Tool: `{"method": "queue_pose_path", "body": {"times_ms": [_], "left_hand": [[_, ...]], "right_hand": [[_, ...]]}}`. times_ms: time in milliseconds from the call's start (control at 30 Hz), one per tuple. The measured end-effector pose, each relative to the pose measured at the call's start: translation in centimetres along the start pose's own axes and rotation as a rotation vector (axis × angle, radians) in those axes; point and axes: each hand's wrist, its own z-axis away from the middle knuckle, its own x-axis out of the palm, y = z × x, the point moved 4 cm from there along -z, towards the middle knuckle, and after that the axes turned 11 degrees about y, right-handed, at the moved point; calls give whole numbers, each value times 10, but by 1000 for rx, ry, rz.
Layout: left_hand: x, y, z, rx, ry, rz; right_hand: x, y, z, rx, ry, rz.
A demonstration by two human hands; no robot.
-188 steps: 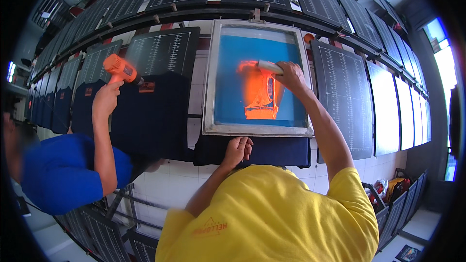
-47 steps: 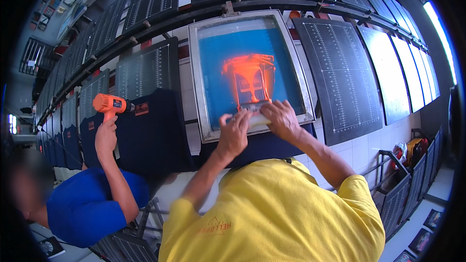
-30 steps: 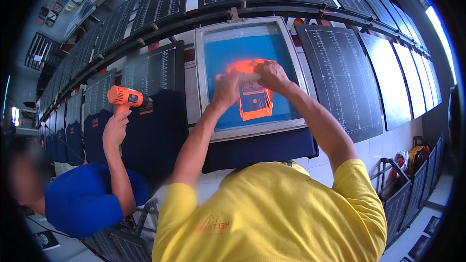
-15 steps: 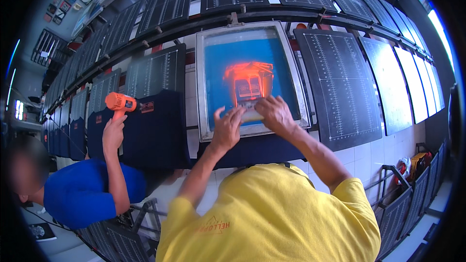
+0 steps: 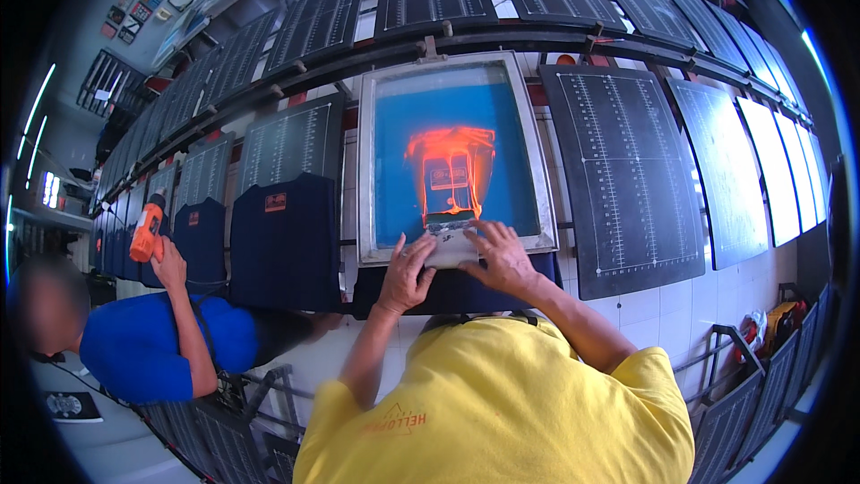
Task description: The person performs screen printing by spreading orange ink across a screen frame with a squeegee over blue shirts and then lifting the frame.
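A squeegee [image 5: 453, 251] with a pale handle lies tilted across the near end of a screen-printing frame [image 5: 368, 152]. My left hand [image 5: 408, 276] grips the squeegee's left end, and my right hand [image 5: 503, 260] has its fingers on the right end. Bright orange ink [image 5: 452, 137] is smeared over the middle of the frame's blue mesh [image 5: 400, 112], thickest in a band beyond a small rectangular design. Streaks of ink run from there toward the squeegee blade. Dark cloth [image 5: 367, 298] shows below the frame's near edge.
On my left a co-worker in a blue shirt [image 5: 152, 350] holds an orange heat gun [image 5: 149, 228]. Navy shirts [image 5: 282, 251] with small orange prints lie on boards beside the frame. A black ruled board [image 5: 618, 170] stands to the right; a rail [image 5: 358, 67] runs behind.
Both my hands have drawn the squeegee toward me, down to the frame's near end, leaving ink streaks. The co-worker's heat gun has moved left, away from the nearest navy shirt.
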Motion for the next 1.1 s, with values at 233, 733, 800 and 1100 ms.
{"method": "queue_pose_path", "body": {"times_ms": [233, 733, 800, 1100], "left_hand": [[-27, -100, 9, -438, 414, -429], [-37, -153, -1, -629, 403, -113], [-44, -152, -2, -656, 429, -114], [-55, -79, -25, -799, 301, -35]], "right_hand": [[-32, 101, 15, 565, 306, 306], [0, 133, 31, 794, 326, 182], [-2, 137, 34, 791, 335, 134], [-65, 132, 60, 865, 377, 43]]}}
